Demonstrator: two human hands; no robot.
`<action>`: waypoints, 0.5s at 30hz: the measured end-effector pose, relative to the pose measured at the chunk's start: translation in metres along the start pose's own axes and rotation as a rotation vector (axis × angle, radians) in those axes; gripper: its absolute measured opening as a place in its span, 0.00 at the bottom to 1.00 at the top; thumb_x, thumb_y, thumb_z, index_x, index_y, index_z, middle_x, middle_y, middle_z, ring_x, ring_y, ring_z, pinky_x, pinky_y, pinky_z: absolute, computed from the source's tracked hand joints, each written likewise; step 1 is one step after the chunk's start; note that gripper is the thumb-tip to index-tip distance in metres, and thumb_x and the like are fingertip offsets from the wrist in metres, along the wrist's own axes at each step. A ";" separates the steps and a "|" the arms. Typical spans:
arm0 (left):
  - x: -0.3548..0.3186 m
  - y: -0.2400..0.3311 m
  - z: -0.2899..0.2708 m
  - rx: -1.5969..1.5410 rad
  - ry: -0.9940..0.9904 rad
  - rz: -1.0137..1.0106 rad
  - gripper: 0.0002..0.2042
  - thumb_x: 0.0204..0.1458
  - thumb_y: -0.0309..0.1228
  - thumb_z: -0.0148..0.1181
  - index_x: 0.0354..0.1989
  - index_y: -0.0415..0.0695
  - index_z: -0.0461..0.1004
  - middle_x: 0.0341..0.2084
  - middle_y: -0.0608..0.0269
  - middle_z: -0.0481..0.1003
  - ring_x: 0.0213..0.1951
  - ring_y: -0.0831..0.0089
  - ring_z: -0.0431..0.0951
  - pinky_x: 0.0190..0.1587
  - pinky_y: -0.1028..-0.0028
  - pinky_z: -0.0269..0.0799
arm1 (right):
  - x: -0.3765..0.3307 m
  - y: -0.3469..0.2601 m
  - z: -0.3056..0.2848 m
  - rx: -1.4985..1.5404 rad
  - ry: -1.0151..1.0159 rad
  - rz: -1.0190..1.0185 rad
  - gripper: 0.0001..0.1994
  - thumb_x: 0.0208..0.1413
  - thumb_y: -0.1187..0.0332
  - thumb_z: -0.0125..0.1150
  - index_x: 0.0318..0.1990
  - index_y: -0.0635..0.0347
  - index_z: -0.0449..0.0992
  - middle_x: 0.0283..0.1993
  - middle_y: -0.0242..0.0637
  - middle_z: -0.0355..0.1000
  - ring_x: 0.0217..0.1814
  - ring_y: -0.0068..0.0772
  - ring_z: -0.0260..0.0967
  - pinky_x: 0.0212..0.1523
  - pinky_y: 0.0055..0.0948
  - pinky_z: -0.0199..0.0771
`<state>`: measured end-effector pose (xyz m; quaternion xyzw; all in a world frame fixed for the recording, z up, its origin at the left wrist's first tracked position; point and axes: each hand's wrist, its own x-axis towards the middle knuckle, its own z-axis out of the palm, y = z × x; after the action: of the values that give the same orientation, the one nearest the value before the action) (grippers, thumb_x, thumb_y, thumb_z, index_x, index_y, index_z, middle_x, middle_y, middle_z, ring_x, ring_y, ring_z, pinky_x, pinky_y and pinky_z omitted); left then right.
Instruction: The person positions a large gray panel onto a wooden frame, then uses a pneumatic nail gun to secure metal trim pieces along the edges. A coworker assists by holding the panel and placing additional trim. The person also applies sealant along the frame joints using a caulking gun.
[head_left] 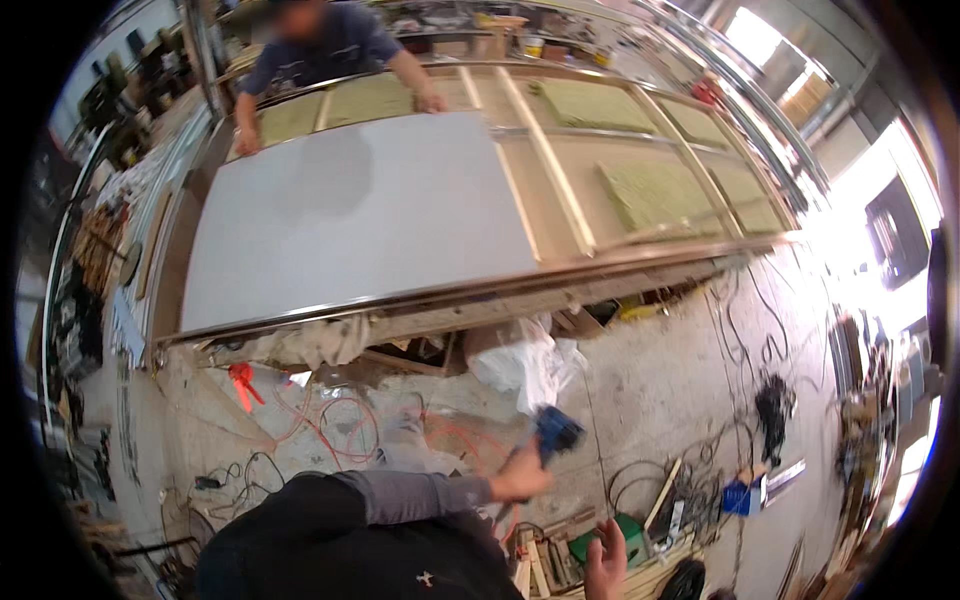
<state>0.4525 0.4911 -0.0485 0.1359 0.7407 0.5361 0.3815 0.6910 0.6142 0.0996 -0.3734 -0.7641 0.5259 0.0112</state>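
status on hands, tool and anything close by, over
Left hand gripping blue power tool. Right hand empty, loosely open. Tool apart from grey panel. Crumpled white plastic just beyond tool.

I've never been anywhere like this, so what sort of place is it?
Probably a carpentry or construction workshop: a large panel frame holds yellow-green insulation slabs, and the person's left hand grips what looks like a blue power tool.

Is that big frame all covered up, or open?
Partly open: the grey panel covers much of the big frame on the left, but insulation pads show on the right.
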 end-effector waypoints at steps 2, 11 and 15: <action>-0.028 0.070 -0.012 -0.042 -0.212 0.022 0.43 0.50 0.32 0.65 0.75 0.32 0.53 0.53 0.30 0.76 0.54 0.35 0.79 0.56 0.51 0.75 | 0.041 -0.012 0.054 0.269 0.064 -0.004 0.29 0.75 0.66 0.61 0.76 0.70 0.62 0.72 0.52 0.71 0.72 0.40 0.68 0.68 0.40 0.73; 0.049 0.096 -0.147 0.265 -0.788 0.983 0.25 0.51 0.37 0.65 0.54 0.34 0.76 0.38 0.35 0.80 0.43 0.36 0.80 0.46 0.45 0.75 | 0.142 -0.015 0.096 1.062 -0.100 0.064 0.25 0.74 0.44 0.52 0.53 0.58 0.80 0.47 0.36 0.80 0.49 0.37 0.77 0.58 0.46 0.78; 0.098 0.089 -0.344 0.258 -0.230 0.812 0.26 0.55 0.41 0.64 0.57 0.36 0.75 0.39 0.37 0.78 0.45 0.40 0.79 0.47 0.47 0.73 | 0.127 -0.174 0.141 0.596 0.344 0.161 0.15 0.71 0.55 0.59 0.50 0.55 0.81 0.40 0.32 0.80 0.42 0.32 0.76 0.49 0.43 0.81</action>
<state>0.1233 0.3482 0.0364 0.5212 0.6407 0.5272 0.2000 0.4444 0.5467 0.1298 -0.4957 -0.5321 0.6545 0.2068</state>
